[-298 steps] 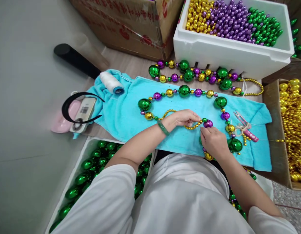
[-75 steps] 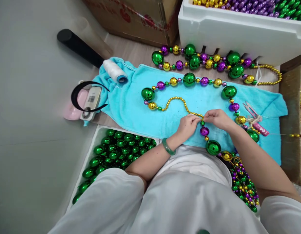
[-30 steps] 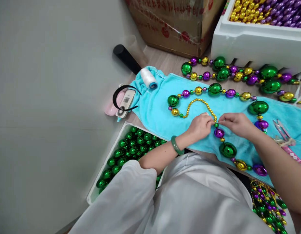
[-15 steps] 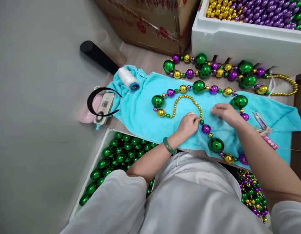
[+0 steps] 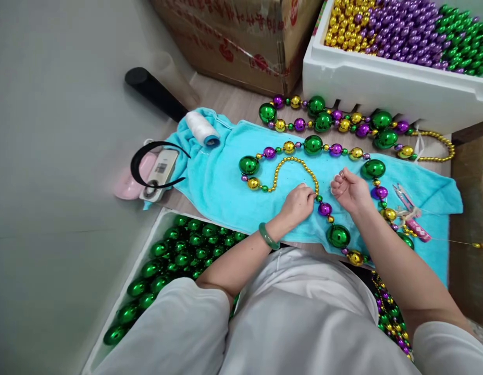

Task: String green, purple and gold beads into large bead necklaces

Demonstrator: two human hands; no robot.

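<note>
A necklace of green, purple and gold beads lies in a loop on a turquoise towel. My left hand pinches the string of small gold beads where it meets a small green bead and a purple bead. My right hand is just to the right, fingers curled as if pinching a thin thread that I cannot make out. A large green bead lies below both hands.
A second bead necklace lies behind the towel. A white foam box holds gold, purple and green beads. A tray of green beads sits at the lower left. Thread spool, snips, cardboard box, black headband.
My right hand has drawn back from the gold string and lifted a little, fingers curling. My left hand keeps its pinch at the joint. The camera view has shifted slightly.
</note>
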